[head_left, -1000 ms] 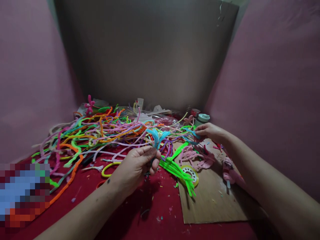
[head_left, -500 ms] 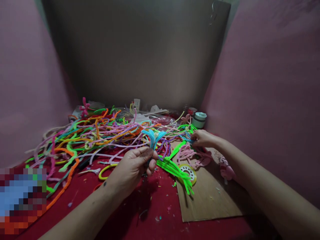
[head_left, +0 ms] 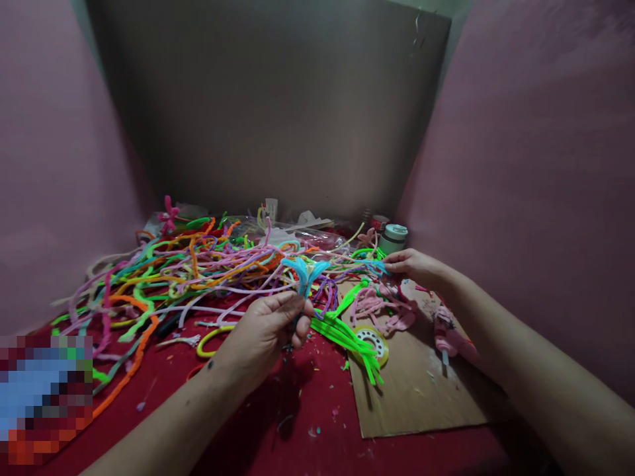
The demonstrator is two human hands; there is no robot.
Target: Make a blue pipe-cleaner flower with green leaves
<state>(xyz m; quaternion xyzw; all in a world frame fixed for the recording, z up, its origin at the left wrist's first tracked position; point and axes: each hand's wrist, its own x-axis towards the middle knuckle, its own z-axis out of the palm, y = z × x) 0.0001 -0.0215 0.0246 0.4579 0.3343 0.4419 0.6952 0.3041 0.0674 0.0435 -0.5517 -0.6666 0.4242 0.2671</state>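
Red surface (head_left: 317,456), strewn with offcuts (head_left: 318,432). Blue flower (head_left: 304,272): grasped by left hand (head_left: 270,324), at six o'clock, near centre; petals could be crushed by over-tight pinching. Blue strip (head_left: 378,266), past three o'clock: touched by right hand (head_left: 415,266), grip cannot be told; neighbouring strands (head_left: 342,267) could be snagged if it is pulled. Pink glue gun (head_left: 448,340), four o'clock: could be knocked by right forearm (head_left: 476,314).

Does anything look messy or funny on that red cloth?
Yes, it's messy: tiny scraps are scattered over the red cloth, and the fuzzy sticks behind crisscross in a tangled heap, unlike the green bundle, which lies gathered together. The blue flower in the left hand shows no damage that I can see.
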